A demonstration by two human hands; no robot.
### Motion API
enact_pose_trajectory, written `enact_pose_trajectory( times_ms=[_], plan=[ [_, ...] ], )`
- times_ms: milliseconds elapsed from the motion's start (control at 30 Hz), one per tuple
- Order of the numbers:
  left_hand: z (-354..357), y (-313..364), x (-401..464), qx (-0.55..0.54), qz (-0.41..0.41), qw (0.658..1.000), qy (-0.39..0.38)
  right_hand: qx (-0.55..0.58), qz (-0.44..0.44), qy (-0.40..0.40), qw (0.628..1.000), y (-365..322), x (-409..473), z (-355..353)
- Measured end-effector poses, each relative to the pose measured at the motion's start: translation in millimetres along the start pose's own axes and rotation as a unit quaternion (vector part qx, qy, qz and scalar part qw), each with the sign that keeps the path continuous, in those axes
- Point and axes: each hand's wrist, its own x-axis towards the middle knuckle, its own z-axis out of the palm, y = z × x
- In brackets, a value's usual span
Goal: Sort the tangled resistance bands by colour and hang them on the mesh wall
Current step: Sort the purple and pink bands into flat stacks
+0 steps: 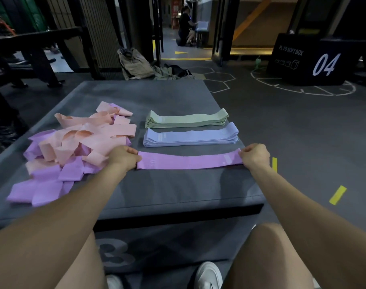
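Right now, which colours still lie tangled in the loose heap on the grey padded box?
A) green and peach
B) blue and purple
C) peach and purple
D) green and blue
C: the loose heap holds only peach and purple bands, while the green stack and blue stack lie folded.

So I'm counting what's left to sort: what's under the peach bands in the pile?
Purple bands poke out beneath the peach bands at the pile's left, front and far end. How many lie buried under the peach cannot be seen.
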Motion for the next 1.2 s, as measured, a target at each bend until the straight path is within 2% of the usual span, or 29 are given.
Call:
enact_pose_trajectory(
  times_ms=[67, 200, 333, 667, 967, 1200],
  plan=[
    [3.4, 0.0, 2.7, 0.012, 0.015, 1.0, 0.012, 0.001, -0.012, 0.016, 1.0, 1.5, 1.8, 0.8],
    [9.4, 2.5, -1.7, 0.127, 0.079, 0.988, 0.03, -0.033, -0.034, 0.023, 0.999, 4.8, 1.4, 5.6],
    [11.3, 1.6, -2.1, 0.182, 0.11, 0.976, 0.046, -0.064, -0.046, 0.032, 0.996, 8.0, -0.4, 8.1],
    [-0.7, 3.1, -5.0, 0.146, 0.15, 0.978, 0.022, -0.057, -0.079, 0.035, 0.995, -12.6, -11.0, 8.1],
    [-55.7, -3.5, -18.7, 0.1, 0.208, 0.972, 0.051, 0.018, -0.176, -0.111, 0.978, -77.9, -69.6, 78.8],
    [-128.9, -37.8, -15.9, 0.115, 0.201, 0.969, 0.085, -0.001, -0.256, -0.217, 0.942, -123.6, -130.9, 150.8]
  ],
)
